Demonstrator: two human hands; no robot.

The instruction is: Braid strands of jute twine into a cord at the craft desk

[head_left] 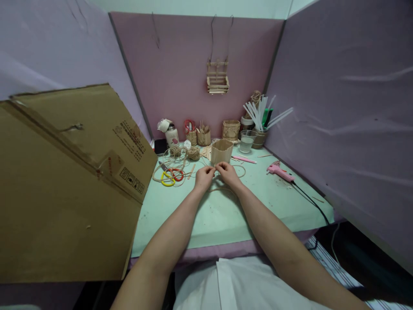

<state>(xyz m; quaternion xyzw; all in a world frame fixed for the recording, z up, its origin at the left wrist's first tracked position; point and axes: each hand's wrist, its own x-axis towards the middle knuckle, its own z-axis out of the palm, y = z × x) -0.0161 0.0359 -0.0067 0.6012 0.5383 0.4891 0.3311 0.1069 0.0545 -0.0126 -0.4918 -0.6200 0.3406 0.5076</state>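
My left hand [204, 178] and my right hand [227, 174] meet over the middle of the table, fingertips pinched together. Both grip a length of tan twine [244, 171], which loops out to the right and below the hands; the exact spot between the fingers is too small to see. Just behind them stands a wooden-stick cup [222, 152] with an uneven rim. To the left lies a loose tangle of twine [176, 157] beside scissors with red and yellow handles [167, 179]. A pink pen-like tool [244, 159] rests to the right of the cup.
A pink glue gun [280, 171] with a black cord lies at right. At the back stand a jar [172, 136], stick holders [203, 136], a plastic cup [247, 141] and white glue sticks [258, 113]. A large cardboard sheet [74, 185] leans at left; a small wooden rack [217, 82] hangs behind.
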